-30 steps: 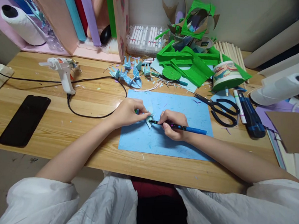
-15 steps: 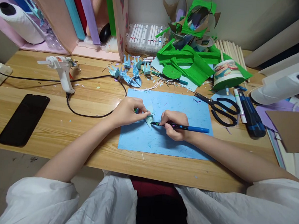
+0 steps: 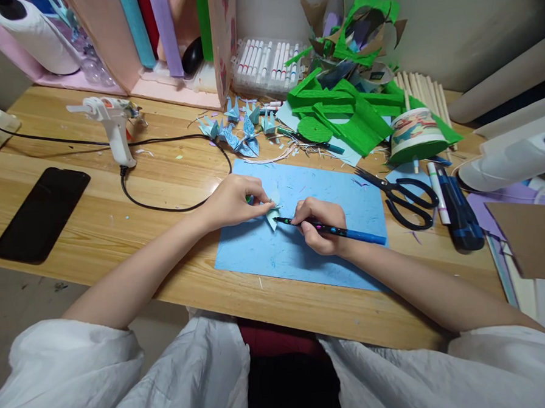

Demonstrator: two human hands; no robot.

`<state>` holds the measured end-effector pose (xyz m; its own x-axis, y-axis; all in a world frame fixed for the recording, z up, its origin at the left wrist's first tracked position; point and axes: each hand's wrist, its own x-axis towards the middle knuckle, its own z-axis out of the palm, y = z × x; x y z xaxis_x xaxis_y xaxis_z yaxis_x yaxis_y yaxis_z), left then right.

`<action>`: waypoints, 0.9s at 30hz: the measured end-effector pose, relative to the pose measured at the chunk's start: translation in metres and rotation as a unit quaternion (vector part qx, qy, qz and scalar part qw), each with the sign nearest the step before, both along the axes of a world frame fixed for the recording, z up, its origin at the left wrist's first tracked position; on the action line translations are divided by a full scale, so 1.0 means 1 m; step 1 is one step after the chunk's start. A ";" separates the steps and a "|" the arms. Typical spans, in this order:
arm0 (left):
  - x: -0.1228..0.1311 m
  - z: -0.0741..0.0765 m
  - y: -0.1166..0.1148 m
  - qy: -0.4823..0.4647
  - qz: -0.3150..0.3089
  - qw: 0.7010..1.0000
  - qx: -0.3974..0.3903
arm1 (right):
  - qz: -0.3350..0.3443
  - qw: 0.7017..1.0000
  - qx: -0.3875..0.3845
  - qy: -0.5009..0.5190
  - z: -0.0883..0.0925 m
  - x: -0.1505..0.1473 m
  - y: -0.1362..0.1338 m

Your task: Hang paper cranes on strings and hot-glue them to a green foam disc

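Note:
My left hand (image 3: 238,199) pinches a small pale-green folded paper crane (image 3: 273,219) above the blue sheet (image 3: 257,253). Its pointed end sticks out below my fingertips; the rest is partly hidden by them. In my right hand (image 3: 323,222) is a marker pen (image 3: 360,234) with a dark patterned barrel and a blue end, held like a writing tool. The pen's tip meets the green paper, or hovers just at its edge. Behind the sheet sits a cluster of blue paper cranes (image 3: 239,136), some with drawn swirls.
Black scissors (image 3: 407,197), a white marker (image 3: 439,192) and a dark-blue cutter (image 3: 460,218) lie to the right. Green crepe paper (image 3: 354,111) and a marker box (image 3: 267,64) stand behind. On the left are a glue gun (image 3: 116,130) with its black cord and a phone (image 3: 42,213).
The pen has shifted slightly, its tip now a little higher on the green paper. My left hand keeps its pinch, and the view has tilted a little.

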<state>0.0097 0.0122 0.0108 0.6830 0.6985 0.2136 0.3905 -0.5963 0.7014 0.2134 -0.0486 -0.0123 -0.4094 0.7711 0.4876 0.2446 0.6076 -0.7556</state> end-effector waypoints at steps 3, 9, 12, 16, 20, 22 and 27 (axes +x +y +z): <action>0.000 0.000 0.000 -0.001 0.000 1.000 0.001 | -0.004 1.000 -0.005 -0.008 0.000 0.000 0.000; 0.000 -0.001 0.000 0.003 0.000 1.000 0.000 | -0.011 0.999 0.013 -0.027 0.004 0.000 0.001; 0.000 -0.001 0.000 0.000 -0.003 1.000 0.001 | -0.008 0.999 0.019 -0.030 0.006 0.000 0.000; 0.000 -0.001 0.000 -0.002 -0.002 1.000 -0.002 | 0.004 0.999 0.019 -0.037 0.006 0.000 -0.001; -0.001 0.000 0.000 0.000 -0.001 1.000 -0.003 | 0.027 0.999 0.025 -0.040 0.003 0.000 -0.001; 0.000 0.000 -0.001 -0.002 -0.002 1.000 -0.002 | 0.039 0.998 0.028 -0.044 0.002 0.000 -0.001; 0.000 0.002 -0.001 -0.001 0.003 1.000 -0.003 | 0.046 0.997 0.027 -0.049 0.002 -0.001 0.001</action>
<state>0.0097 0.0111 0.0127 0.6782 0.7039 0.2112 0.3922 -0.5897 0.7060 0.2128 -0.0480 -0.0106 -0.5245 0.7022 0.4814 0.2576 0.6698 -0.6964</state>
